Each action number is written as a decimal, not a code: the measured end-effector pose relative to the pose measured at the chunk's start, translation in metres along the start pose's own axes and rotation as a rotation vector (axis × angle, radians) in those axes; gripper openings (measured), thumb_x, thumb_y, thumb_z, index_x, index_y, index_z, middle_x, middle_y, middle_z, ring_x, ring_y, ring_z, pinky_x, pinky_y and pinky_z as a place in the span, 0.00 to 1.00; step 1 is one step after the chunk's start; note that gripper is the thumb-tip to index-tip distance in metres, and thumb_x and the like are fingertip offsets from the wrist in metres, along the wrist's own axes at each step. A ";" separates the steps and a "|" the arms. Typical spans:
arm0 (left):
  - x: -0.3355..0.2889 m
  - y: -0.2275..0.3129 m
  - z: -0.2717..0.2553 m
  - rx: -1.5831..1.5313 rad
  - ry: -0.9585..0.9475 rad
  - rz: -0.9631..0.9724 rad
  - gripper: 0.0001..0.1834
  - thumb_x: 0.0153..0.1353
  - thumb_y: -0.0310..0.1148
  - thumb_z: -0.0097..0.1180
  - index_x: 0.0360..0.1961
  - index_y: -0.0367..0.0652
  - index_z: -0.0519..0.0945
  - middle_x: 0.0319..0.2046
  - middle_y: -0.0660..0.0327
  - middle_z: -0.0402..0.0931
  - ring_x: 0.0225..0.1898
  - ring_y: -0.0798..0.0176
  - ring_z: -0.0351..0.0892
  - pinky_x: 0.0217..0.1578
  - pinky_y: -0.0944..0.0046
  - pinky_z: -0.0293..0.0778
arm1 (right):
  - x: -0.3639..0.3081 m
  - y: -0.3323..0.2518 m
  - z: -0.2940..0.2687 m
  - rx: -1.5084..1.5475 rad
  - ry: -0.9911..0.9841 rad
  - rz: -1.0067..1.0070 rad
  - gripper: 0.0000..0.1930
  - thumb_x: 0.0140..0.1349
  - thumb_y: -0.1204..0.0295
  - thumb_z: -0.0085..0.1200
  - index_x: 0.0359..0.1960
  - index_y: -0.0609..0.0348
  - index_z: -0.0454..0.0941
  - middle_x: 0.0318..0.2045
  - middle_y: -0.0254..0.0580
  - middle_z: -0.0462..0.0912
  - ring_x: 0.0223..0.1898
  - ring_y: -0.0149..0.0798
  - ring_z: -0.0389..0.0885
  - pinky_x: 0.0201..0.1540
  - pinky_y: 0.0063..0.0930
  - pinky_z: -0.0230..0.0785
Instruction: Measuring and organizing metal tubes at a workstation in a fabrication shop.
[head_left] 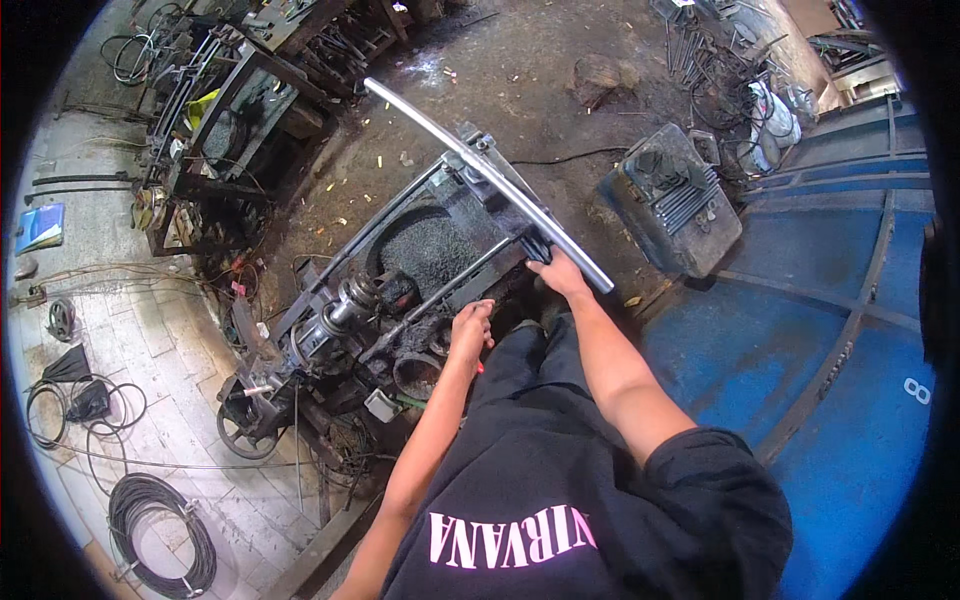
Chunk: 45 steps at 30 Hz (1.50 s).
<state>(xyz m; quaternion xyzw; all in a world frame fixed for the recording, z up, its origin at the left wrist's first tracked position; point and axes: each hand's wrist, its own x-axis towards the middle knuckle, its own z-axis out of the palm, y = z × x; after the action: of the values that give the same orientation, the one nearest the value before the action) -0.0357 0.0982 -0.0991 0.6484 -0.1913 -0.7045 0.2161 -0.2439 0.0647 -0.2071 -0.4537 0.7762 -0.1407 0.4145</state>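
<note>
The long metal bar (447, 137) lies crosswise over the right end of the machine (467, 212), with both its ends reaching out past the frame, so a bump on one end could perhaps make it roll or tip; no clamp on it can be made out. The right hand (560, 272) is at a dark fitting (537, 246) just beside the bar's near part, thumb and fingers bent about it, but one cannot tell how firmly it grasps. If the bar shifted, these fingers could be pinched. The left hand (470, 328) is near the machine's front rod (450, 288), its fingers loosely curled; whether something is inside them, one cannot tell. Being bare, it could be cut by the chips (428, 250), which look sharp, grey and granular, heaped in a dark, rounded hollow. The bar is straight, smooth and bright like polished steel, while the machine looks blackened and greasy, with a stepped, cylindrical metal head (352, 300) at its left.
</note>
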 end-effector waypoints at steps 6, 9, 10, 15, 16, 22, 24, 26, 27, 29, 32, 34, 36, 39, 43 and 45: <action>-0.001 -0.001 -0.005 -0.021 0.012 -0.010 0.13 0.65 0.36 0.50 0.46 0.41 0.76 0.16 0.74 0.56 0.16 0.75 0.55 0.21 0.68 0.62 | 0.020 0.013 0.009 0.460 -0.317 0.166 0.11 0.55 0.69 0.64 0.33 0.61 0.75 0.19 0.33 0.73 0.17 0.28 0.67 0.21 0.25 0.59; 0.000 -0.002 -0.009 -0.047 0.018 -0.031 0.13 0.65 0.36 0.49 0.46 0.41 0.77 0.16 0.74 0.56 0.16 0.75 0.55 0.21 0.69 0.62 | 0.013 0.009 0.010 0.519 -0.287 0.132 0.11 0.57 0.69 0.63 0.34 0.62 0.75 0.20 0.34 0.74 0.18 0.29 0.68 0.21 0.26 0.60; 0.000 -0.003 -0.009 -0.021 0.029 -0.024 0.13 0.65 0.36 0.49 0.45 0.40 0.77 0.16 0.74 0.56 0.16 0.76 0.55 0.21 0.69 0.62 | 0.014 0.008 0.007 0.498 -0.310 0.156 0.12 0.57 0.68 0.64 0.35 0.62 0.76 0.22 0.35 0.75 0.19 0.30 0.69 0.22 0.26 0.60; 0.006 0.005 0.007 0.044 -0.017 0.001 0.12 0.65 0.35 0.49 0.44 0.40 0.77 0.17 0.74 0.56 0.16 0.76 0.55 0.20 0.69 0.61 | 0.045 0.052 0.035 0.434 -0.147 -0.016 0.21 0.54 0.56 0.64 0.41 0.61 0.81 0.32 0.48 0.84 0.35 0.41 0.82 0.41 0.36 0.72; 0.007 0.004 0.004 0.028 -0.011 0.001 0.12 0.65 0.35 0.49 0.44 0.40 0.77 0.17 0.74 0.56 0.16 0.76 0.55 0.21 0.69 0.61 | 0.039 0.041 0.033 0.295 -0.085 -0.098 0.22 0.54 0.55 0.63 0.43 0.62 0.81 0.34 0.49 0.84 0.38 0.44 0.83 0.43 0.36 0.72; 0.020 0.010 0.052 0.052 -0.122 -0.026 0.13 0.65 0.36 0.48 0.44 0.40 0.77 0.19 0.71 0.61 0.17 0.75 0.60 0.22 0.69 0.64 | 0.029 0.067 -0.031 0.511 -0.077 0.189 0.24 0.61 0.53 0.54 0.45 0.64 0.78 0.41 0.50 0.83 0.44 0.44 0.80 0.47 0.34 0.70; 0.029 0.006 0.077 0.049 -0.146 -0.037 0.12 0.65 0.35 0.47 0.44 0.40 0.77 0.21 0.69 0.64 0.19 0.73 0.63 0.23 0.68 0.66 | 0.025 0.089 -0.062 0.724 -0.050 0.321 0.20 0.64 0.54 0.51 0.39 0.62 0.77 0.36 0.40 0.81 0.34 0.37 0.79 0.36 0.32 0.70; 0.046 -0.004 0.100 0.104 -0.163 -0.022 0.13 0.60 0.29 0.45 0.44 0.41 0.77 0.23 0.63 0.74 0.22 0.70 0.73 0.22 0.68 0.73 | 0.022 0.114 -0.092 0.747 -0.017 0.365 0.20 0.66 0.54 0.48 0.44 0.60 0.75 0.39 0.39 0.81 0.34 0.35 0.79 0.35 0.35 0.70; 0.044 0.003 0.125 0.076 -0.105 -0.078 0.18 0.56 0.25 0.43 0.48 0.39 0.76 0.26 0.61 0.75 0.23 0.67 0.76 0.22 0.68 0.74 | 0.025 0.133 -0.106 0.749 -0.028 0.400 0.21 0.68 0.54 0.46 0.49 0.59 0.74 0.44 0.41 0.80 0.37 0.37 0.79 0.39 0.38 0.70; 0.062 -0.004 0.159 0.066 -0.147 -0.134 0.22 0.55 0.22 0.41 0.53 0.38 0.72 0.31 0.58 0.76 0.24 0.64 0.77 0.23 0.66 0.76 | 0.036 0.164 -0.132 0.793 -0.009 0.493 0.20 0.67 0.55 0.47 0.49 0.58 0.74 0.44 0.41 0.81 0.36 0.37 0.79 0.38 0.37 0.71; 0.079 -0.010 0.190 0.019 -0.225 -0.102 0.25 0.54 0.17 0.40 0.55 0.36 0.68 0.39 0.53 0.77 0.33 0.59 0.81 0.32 0.63 0.80 | 0.061 0.199 -0.159 0.771 -0.013 0.551 0.17 0.67 0.58 0.47 0.49 0.57 0.74 0.41 0.39 0.82 0.33 0.36 0.80 0.33 0.34 0.72; 0.082 -0.006 0.225 -0.066 -0.178 -0.061 0.24 0.54 0.16 0.41 0.54 0.34 0.67 0.40 0.52 0.77 0.36 0.57 0.81 0.35 0.62 0.80 | 0.088 0.232 -0.189 0.761 -0.035 0.578 0.17 0.65 0.60 0.48 0.47 0.58 0.74 0.36 0.38 0.82 0.29 0.35 0.79 0.29 0.34 0.71; 0.080 -0.010 0.238 -0.068 -0.128 -0.013 0.19 0.58 0.17 0.43 0.52 0.34 0.68 0.42 0.50 0.78 0.38 0.57 0.82 0.37 0.61 0.80 | 0.104 0.255 -0.209 0.766 -0.079 0.618 0.16 0.64 0.60 0.49 0.46 0.58 0.74 0.35 0.38 0.82 0.28 0.35 0.79 0.28 0.34 0.71; 0.084 -0.029 0.227 -0.139 0.030 -0.059 0.16 0.59 0.18 0.44 0.50 0.34 0.70 0.41 0.50 0.78 0.38 0.57 0.82 0.37 0.61 0.79 | 0.141 0.253 -0.232 0.724 -0.130 0.589 0.16 0.65 0.60 0.49 0.48 0.55 0.73 0.37 0.39 0.83 0.30 0.35 0.80 0.29 0.32 0.72; 0.063 -0.037 0.189 -0.400 0.130 -0.053 0.18 0.60 0.20 0.45 0.53 0.34 0.69 0.42 0.52 0.76 0.39 0.58 0.80 0.41 0.59 0.78 | 0.165 0.199 -0.233 0.559 -0.290 0.435 0.17 0.64 0.59 0.50 0.49 0.55 0.73 0.38 0.39 0.83 0.31 0.34 0.80 0.30 0.32 0.71; 0.060 -0.034 0.182 -0.523 0.132 -0.027 0.19 0.62 0.22 0.43 0.56 0.35 0.68 0.47 0.53 0.75 0.44 0.57 0.79 0.44 0.58 0.76 | 0.157 0.150 -0.219 0.609 -0.436 0.378 0.14 0.65 0.62 0.48 0.48 0.55 0.74 0.37 0.36 0.82 0.31 0.31 0.77 0.31 0.28 0.69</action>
<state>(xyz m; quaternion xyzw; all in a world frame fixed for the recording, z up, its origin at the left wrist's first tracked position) -0.2233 0.0917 -0.1519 0.6175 0.0203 -0.6890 0.3789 -0.5389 -0.0162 -0.2424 -0.1791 0.6627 -0.1860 0.7029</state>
